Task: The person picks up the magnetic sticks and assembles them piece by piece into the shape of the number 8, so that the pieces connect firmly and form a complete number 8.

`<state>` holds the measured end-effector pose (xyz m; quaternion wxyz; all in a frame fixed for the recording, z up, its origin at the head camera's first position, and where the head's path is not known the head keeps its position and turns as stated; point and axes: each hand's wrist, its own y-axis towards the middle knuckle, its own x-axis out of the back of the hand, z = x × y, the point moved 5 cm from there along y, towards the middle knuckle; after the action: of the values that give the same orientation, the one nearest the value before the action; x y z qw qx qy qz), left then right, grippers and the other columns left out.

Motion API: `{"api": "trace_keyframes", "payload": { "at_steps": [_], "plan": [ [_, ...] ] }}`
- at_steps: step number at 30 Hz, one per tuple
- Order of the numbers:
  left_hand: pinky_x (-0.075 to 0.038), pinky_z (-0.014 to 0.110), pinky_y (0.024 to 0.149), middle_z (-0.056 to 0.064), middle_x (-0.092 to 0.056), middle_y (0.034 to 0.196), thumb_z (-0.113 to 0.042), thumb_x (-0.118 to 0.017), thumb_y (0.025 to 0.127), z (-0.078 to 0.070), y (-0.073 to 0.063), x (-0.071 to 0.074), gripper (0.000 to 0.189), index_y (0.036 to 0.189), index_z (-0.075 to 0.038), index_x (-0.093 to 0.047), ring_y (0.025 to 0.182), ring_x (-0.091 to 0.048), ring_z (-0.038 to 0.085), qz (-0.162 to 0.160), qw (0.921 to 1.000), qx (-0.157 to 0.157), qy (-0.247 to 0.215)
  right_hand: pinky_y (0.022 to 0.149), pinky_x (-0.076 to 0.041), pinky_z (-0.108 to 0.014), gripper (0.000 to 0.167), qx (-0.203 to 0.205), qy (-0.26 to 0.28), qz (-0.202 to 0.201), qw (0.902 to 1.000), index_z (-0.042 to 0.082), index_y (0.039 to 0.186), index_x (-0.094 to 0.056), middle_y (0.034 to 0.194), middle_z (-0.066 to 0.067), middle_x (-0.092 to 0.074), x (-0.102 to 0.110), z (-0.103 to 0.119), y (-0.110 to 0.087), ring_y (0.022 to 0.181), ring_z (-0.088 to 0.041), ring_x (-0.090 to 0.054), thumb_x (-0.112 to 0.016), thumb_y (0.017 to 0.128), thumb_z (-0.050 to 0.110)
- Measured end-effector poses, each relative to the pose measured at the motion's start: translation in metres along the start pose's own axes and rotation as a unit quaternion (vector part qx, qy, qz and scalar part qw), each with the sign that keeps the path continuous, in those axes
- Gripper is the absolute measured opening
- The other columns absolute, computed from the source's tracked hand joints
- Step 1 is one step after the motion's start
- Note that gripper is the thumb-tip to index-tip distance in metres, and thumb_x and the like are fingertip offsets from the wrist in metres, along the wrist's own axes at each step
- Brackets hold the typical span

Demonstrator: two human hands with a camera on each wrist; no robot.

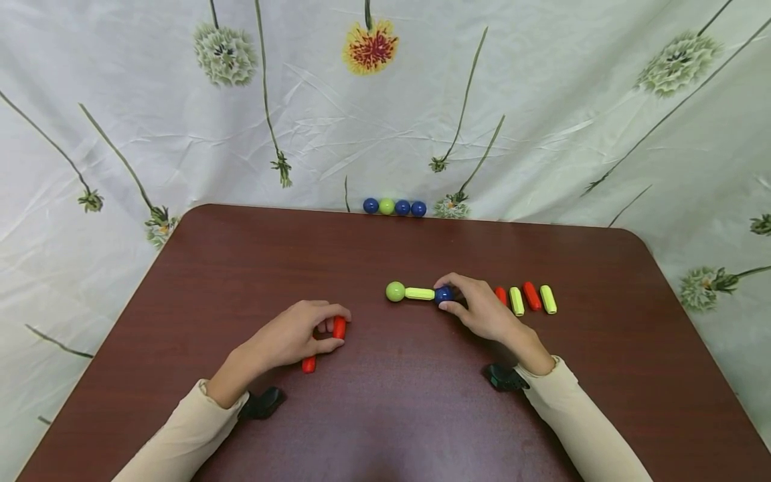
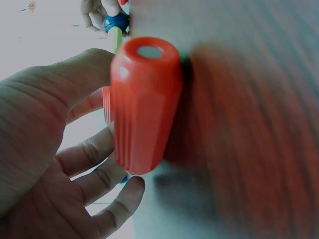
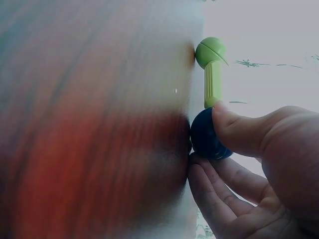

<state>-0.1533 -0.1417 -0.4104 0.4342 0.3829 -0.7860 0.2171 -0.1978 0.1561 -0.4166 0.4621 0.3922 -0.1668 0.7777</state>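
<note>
Left hand [image 1: 295,336]: pinches a red rod [image 1: 339,328], toward the lime rod's [image 1: 419,294] eight o'clock
Right hand [image 1: 484,309]: pinches the blue ball [image 1: 444,295] at that rod's three-o'clock end (presumably steadying it)
Lime ball [image 1: 395,292]: nine-o'clock end

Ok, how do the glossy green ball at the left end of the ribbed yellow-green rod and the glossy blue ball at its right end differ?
Colour: the glossy green ball is light, the glossy blue ball dark.
Contact: the right hand pinches the blue ball; no hand touches the green ball.
Both are round, and each sits at an end of the ribbed yellow-green rod.
</note>
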Motion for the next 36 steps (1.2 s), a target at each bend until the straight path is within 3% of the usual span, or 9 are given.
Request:
{"api": "trace_keyframes", "payload": {
  "at_steps": [9, 22, 36],
  "plan": [
    [-0.049, 0.021, 0.07, -0.011, -0.058, 0.087, -0.021, -0.079, 0.087, -0.011, 0.005, -0.003, 0.032, 0.118, -0.018, -0.068, 0.079, -0.055, 0.006, 0.012, 0.9998, -0.01, -0.008, 0.087, -0.056, -0.042, 0.029, 0.003, -0.001, 0.002, 1.0, 0.01, 0.122, -0.061, 0.112, -0.008, -0.069, 0.0, 0.001, -0.001, 0.097, -0.022, -0.069, -0.07, 0.094, 0.012],
    [-0.048, 0.024, 0.072, -0.012, -0.058, 0.087, -0.025, -0.079, 0.088, -0.028, 0.014, -0.007, 0.035, 0.12, -0.019, -0.068, 0.076, -0.054, 0.007, 0.021, 0.9991, -0.033, 0.018, 0.086, -0.056, -0.039, 0.027, -0.008, -0.004, 0.006, 0.9999, 0.011, 0.121, -0.061, 0.113, -0.007, -0.069, -0.003, 0.0, 0.0, 0.097, -0.02, -0.067, -0.069, 0.095, 0.013],
    [-0.046, 0.023, 0.068, -0.011, -0.056, 0.086, -0.025, -0.077, 0.089, -0.04, 0.032, -0.013, 0.032, 0.119, -0.021, -0.067, 0.072, -0.054, 0.009, 0.007, 0.9987, -0.04, 0.03, 0.086, -0.056, -0.039, 0.027, 0.002, -0.01, 0.004, 0.9999, 0.009, 0.12, -0.062, 0.11, -0.007, -0.069, 0.001, 0.003, 0.002, 0.095, -0.02, -0.067, -0.07, 0.094, 0.012]
  ]
}}
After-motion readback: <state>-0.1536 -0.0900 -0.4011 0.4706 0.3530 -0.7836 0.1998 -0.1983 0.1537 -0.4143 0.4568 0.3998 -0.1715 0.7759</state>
